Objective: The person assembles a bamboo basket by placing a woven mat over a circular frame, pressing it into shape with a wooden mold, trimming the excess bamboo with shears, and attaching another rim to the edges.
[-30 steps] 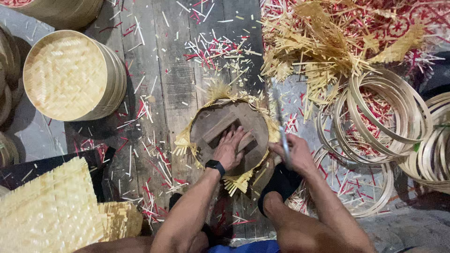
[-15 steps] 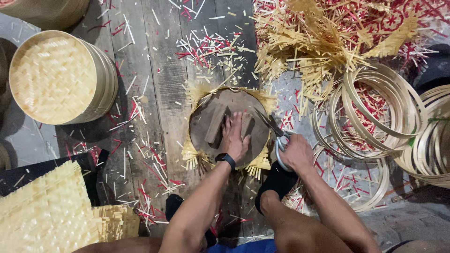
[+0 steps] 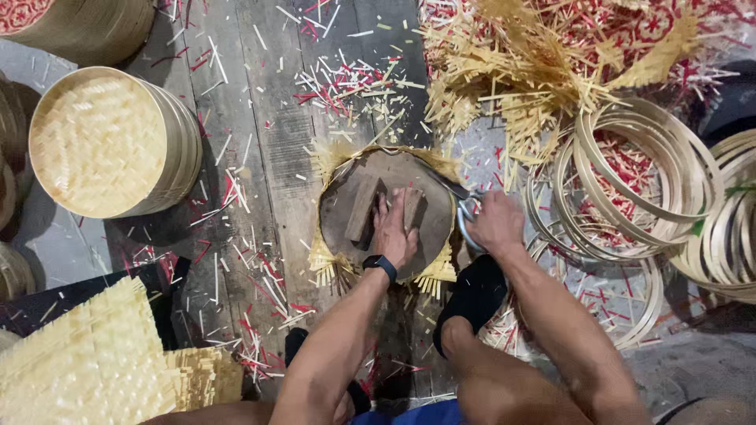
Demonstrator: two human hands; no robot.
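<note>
Two bare hands work at a round dark wooden disc [image 3: 346, 206] lying on a woven bamboo mat with frayed yellow edges [image 3: 438, 275], in the middle of the plank floor [image 3: 268, 134]. The left hand [image 3: 394, 228] presses flat and open on the disc, beside a small wooden block [image 3: 363, 206]. The right hand [image 3: 496, 223], just right of the disc, has its grip closed on metal scissors [image 3: 463, 206]. Bamboo hoops [image 3: 654, 169] lie right; a round woven bamboo lid [image 3: 98, 142] far left.
</note>
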